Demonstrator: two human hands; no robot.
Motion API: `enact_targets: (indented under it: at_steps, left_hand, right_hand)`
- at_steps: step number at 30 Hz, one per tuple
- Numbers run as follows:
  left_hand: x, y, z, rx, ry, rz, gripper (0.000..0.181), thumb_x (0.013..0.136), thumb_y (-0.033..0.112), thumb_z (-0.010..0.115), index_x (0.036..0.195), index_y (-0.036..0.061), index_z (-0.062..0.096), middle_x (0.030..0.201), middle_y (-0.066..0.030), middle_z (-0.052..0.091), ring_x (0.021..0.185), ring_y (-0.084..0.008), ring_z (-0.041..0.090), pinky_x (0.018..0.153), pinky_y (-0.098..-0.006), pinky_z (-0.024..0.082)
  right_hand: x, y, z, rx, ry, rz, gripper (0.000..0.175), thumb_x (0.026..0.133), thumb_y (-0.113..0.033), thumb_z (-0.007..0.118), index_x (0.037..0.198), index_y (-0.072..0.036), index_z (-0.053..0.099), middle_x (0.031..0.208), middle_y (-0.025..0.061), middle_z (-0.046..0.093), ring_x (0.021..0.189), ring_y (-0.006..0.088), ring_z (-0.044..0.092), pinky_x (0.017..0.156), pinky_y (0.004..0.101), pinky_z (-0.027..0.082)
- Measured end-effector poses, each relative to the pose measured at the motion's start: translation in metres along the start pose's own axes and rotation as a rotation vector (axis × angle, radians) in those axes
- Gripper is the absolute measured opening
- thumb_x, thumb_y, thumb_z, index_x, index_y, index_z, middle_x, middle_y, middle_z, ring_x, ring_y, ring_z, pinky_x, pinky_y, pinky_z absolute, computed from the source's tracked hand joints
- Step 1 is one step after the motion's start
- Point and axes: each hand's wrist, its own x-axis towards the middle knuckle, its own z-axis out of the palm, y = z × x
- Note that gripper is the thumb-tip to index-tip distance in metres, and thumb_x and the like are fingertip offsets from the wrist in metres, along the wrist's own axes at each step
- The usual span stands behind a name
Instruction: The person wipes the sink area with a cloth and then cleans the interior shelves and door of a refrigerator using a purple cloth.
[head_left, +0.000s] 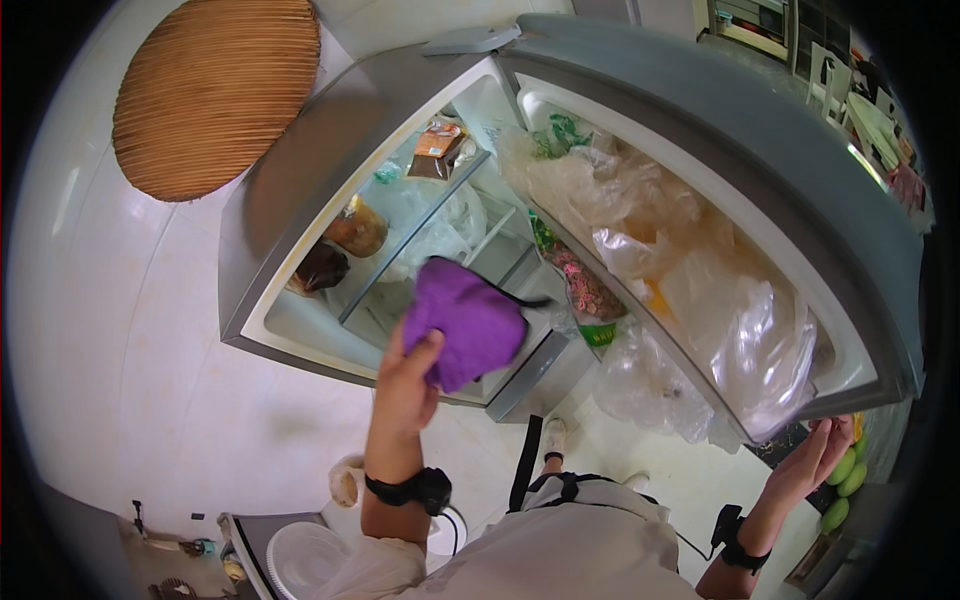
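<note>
My left hand (411, 375) holds a folded purple cloth (469, 326) with dark edging, in front of the open refrigerator compartment (311, 296). The cloth is slightly blurred and hides part of the shelves behind it. At the outer edge of the open refrigerator door (720, 97) is my right hand (814, 457), its fingers curled against the lower corner. Clear plastic bags (660, 202) fill the door's upper rack. A printed food packet (581, 281) and another clear bag (652, 375) sit below them in the door.
Inside on the glass shelf (412, 240) are a brown packet (437, 150), a wrapped yellowish item (358, 227) and a dark bagged item (322, 266). A round slatted wooden mat (217, 97) leans by the refrigerator. Green mangoes (844, 472) lie beyond my right hand. A white plastic basket (304, 559) stands behind my left arm.
</note>
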Motion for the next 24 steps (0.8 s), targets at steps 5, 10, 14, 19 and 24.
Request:
enact_targets:
  at_steps: [5,10,14,19,24]
  left_hand:
    - [0.033,0.054,0.023,-0.023,-0.046,0.228,0.055,0.088,0.008,0.056,0.14,0.0024,0.037,0.132,-0.0101,0.051,0.118,-0.0268,0.053,0.097,-0.0407,0.045]
    - [0.108,0.091,0.082,-0.004,-0.282,0.565,0.059,0.09,0.01,0.055,0.144,0.0017,0.031,0.131,-0.0118,0.051,0.114,-0.0226,0.054,0.095,-0.0354,0.045]
    - [0.169,0.096,0.143,0.518,-0.262,0.796,0.05,0.091,0.02,0.057,0.136,0.0027,0.045,0.126,-0.0127,0.057,0.115,-0.0219,0.054,0.098,-0.0353,0.042]
    - [0.209,0.094,0.191,1.465,-0.072,1.291,0.03,0.089,0.022,0.055,0.112,0.004,0.064,0.115,-0.0181,0.062,0.12,-0.0327,0.05,0.1,-0.0403,0.037]
    - [0.217,0.108,0.196,1.354,-0.215,1.377,0.018,0.085,0.014,0.055,0.094,0.0024,0.066,0.093,-0.0155,0.065,0.095,-0.0321,0.061,0.085,-0.0432,0.043]
  right_hand:
    - [-0.006,0.018,0.021,0.23,0.178,0.166,0.039,0.1,-0.021,0.043,0.134,-0.001,0.039,0.127,0.0091,0.048,0.116,0.0164,0.045,0.101,0.0308,0.034]
    - [-0.019,0.036,0.018,-0.224,0.023,-0.103,0.051,0.103,-0.032,0.031,0.14,0.003,0.026,0.138,0.0164,0.035,0.125,0.0248,0.037,0.106,0.0379,0.028]
    - [-0.022,0.039,0.012,-0.335,-0.053,-0.122,0.055,0.103,-0.028,0.027,0.144,0.007,0.02,0.148,0.0215,0.024,0.136,0.03,0.027,0.111,0.0409,0.02]
    - [-0.024,0.033,0.021,-0.306,-0.019,-0.104,0.054,0.103,-0.029,0.027,0.143,0.007,0.022,0.147,0.0216,0.026,0.134,0.0303,0.031,0.11,0.0396,0.023]
    - [-0.025,0.033,0.029,-0.258,0.005,-0.056,0.057,0.103,-0.033,0.027,0.143,0.006,0.019,0.146,0.021,0.029,0.132,0.0297,0.034,0.109,0.0399,0.026]
